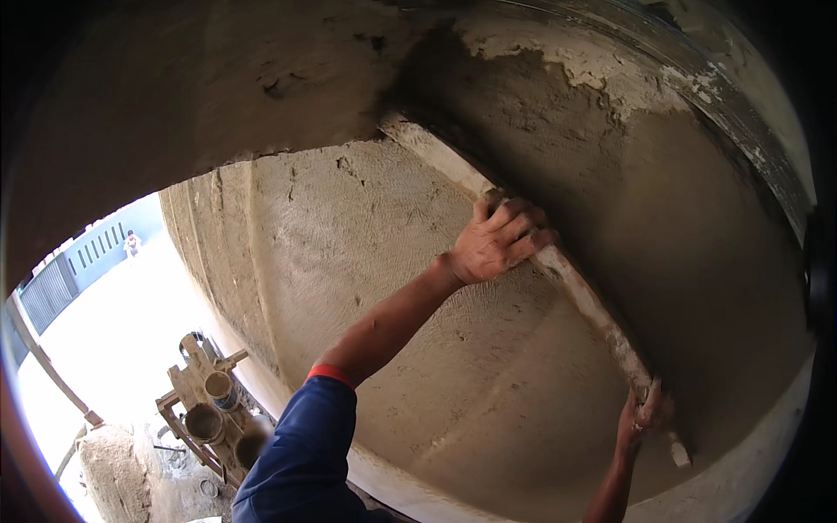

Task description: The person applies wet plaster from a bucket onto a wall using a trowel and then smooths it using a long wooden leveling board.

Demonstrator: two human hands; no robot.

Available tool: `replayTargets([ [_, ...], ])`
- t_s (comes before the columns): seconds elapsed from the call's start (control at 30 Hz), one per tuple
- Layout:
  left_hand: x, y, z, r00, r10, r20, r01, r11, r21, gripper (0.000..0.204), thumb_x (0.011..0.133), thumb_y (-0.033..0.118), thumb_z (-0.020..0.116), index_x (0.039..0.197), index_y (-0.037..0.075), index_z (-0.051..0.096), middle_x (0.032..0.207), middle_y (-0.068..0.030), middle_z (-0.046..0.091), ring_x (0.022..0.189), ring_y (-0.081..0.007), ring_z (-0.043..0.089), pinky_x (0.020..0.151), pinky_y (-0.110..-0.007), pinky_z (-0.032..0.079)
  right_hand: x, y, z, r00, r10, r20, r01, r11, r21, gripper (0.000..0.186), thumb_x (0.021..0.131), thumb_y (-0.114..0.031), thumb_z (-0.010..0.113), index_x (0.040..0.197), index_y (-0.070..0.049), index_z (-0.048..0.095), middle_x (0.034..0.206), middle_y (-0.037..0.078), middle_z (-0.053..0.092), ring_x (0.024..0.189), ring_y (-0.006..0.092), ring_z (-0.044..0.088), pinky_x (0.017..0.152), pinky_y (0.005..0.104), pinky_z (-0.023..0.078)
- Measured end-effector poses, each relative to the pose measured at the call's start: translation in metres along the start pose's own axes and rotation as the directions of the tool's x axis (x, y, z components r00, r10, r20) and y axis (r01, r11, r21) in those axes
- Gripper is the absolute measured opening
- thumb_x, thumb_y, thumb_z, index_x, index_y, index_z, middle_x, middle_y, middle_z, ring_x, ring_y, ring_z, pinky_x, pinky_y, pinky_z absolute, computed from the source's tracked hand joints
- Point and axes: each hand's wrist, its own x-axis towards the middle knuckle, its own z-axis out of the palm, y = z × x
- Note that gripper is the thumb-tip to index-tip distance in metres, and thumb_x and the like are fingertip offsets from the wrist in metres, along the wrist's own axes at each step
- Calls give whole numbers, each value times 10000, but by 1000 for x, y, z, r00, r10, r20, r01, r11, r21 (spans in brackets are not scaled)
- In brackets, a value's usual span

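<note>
A long, narrow straightedge (pixel 591 312), caked with pale mortar, lies slantwise against a wall of wet grey plaster (pixel 375 253). It runs from the upper middle down to the lower right. My left hand (pixel 503 237) wraps its fingers over the straightedge around the middle of its length. Close to its lower end, my right hand (pixel 643 411) grips the same straightedge. Rough, darker plaster (pixel 558 131) shows above and to the right of it. On its left side the surface looks smoother and lighter, with small pits.
At the lower left, several mortar-stained buckets (pixel 205 423) stand on or beside a wooden trestle (pixel 187 383). A sand-coloured heap (pixel 113 471) and a leaning pole (pixel 52 366) are further left. Another person (pixel 132 244) is far off near a gate (pixel 51 292). A board-like edge (pixel 732 131) borders the upper right.
</note>
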Motion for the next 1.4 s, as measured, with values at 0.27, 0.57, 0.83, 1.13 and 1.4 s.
replayTargets([
  [0.27,17,-10,13,1000,11,-14,-11,999,34,395,793,175,522,1177,270,519,1120,8,477,1103,-184,440,980,-470,257,18,0,-5,999,-31,-41,26,992,-124,639,689,-111,730,1273,-87,471,1179,197,534,1055,414,503,937,529,358],
  [0.57,83,-32,21,993,111,-32,-107,989,99,381,802,181,555,1169,270,511,1105,22,481,1084,-179,437,986,-463,281,57,-21,-27,989,-51,-139,30,988,-153,571,780,-293,686,1262,-61,485,1175,184,543,1056,377,513,938,492,361],
  [0.83,114,-43,27,969,225,-98,-205,962,180,415,779,196,599,1178,264,506,1087,18,499,1059,-168,445,1008,-453,264,71,-17,-30,984,62,-169,-75,995,-72,549,797,-275,674,1276,-97,472,1099,145,545,941,320,519,822,463,380],
  [1.13,50,-17,30,995,80,54,-83,995,51,414,793,186,586,1187,275,495,1125,3,459,1095,-186,417,991,-481,283,27,-4,-7,998,50,-49,-54,995,-89,615,736,-207,715,1281,-112,447,1251,212,459,1196,427,397,1005,597,245],
  [1.4,-75,50,24,984,-87,155,93,995,-26,452,768,204,586,1202,287,494,1163,-4,450,1115,-206,422,968,-484,258,-63,22,19,988,-7,152,24,993,-113,661,694,-174,729,1284,-88,442,1262,275,407,1202,480,347,1009,628,208],
])
